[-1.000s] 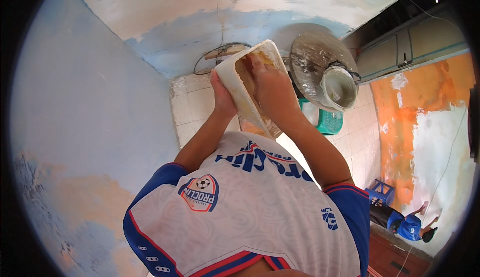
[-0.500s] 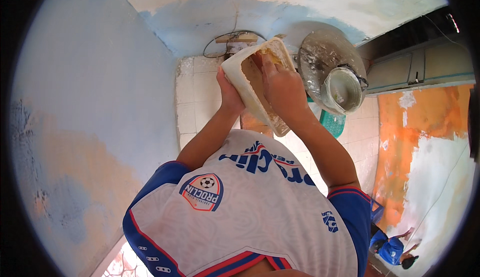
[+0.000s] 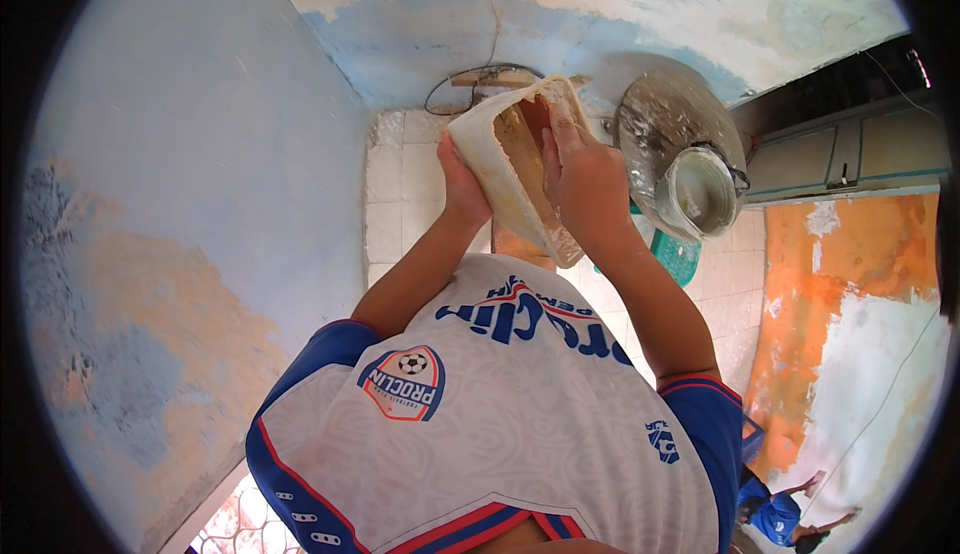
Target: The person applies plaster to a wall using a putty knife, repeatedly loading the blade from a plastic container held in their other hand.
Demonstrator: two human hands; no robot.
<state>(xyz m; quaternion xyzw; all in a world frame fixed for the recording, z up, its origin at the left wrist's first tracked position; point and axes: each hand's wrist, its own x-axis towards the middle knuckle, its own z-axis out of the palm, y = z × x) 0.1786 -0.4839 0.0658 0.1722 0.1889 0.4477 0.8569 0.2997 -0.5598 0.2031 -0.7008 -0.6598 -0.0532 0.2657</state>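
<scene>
My left hand [image 3: 462, 176] is closed on the left side of an off-white rectangular plastic tub [image 3: 490, 169], holding it tilted in front of my chest. Pale residue crusts the tub's rim and inner walls. At the tub's opening, my right hand [image 3: 588, 182] reaches in by the far right wall with its fingers pressed together. A flat reddish-orange piece [image 3: 537, 114] shows beside these fingers; they seem to grip it, but its kind is mostly hidden.
A round, splattered tabletop [image 3: 655, 104] at the right carries a bucket [image 3: 697, 192]. Below it sits a green plastic stool [image 3: 677, 259]. A black cable loop [image 3: 428, 104] lies by the patchy far wall. Another person in blue [image 3: 778, 519] is at the lower right.
My right hand has shifted slightly right and down along the tub's inner wall, and more of the reddish-orange piece shows. My left hand keeps its hold. The surroundings have shifted slightly right in view.
</scene>
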